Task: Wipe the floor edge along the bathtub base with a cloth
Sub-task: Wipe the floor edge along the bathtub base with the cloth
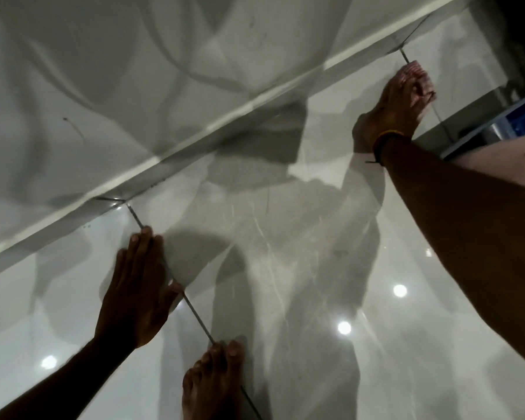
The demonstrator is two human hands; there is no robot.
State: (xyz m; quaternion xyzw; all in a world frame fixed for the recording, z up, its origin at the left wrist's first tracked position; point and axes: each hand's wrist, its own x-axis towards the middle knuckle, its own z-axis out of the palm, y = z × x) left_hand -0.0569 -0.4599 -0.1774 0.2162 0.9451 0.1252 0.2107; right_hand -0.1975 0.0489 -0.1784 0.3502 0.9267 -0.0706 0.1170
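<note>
Two hands rest on the glossy floor beside the bathtub base. Left hand lies flat, fingers spread, holding nothing. Right hand is curled around a pale cloth, pressing it near the base's edge.

The cloth, pale pinkish and bunched, is pressed on the glossy grey tiled floor just beside the white bathtub base, which runs diagonally from lower left to upper right.
</note>
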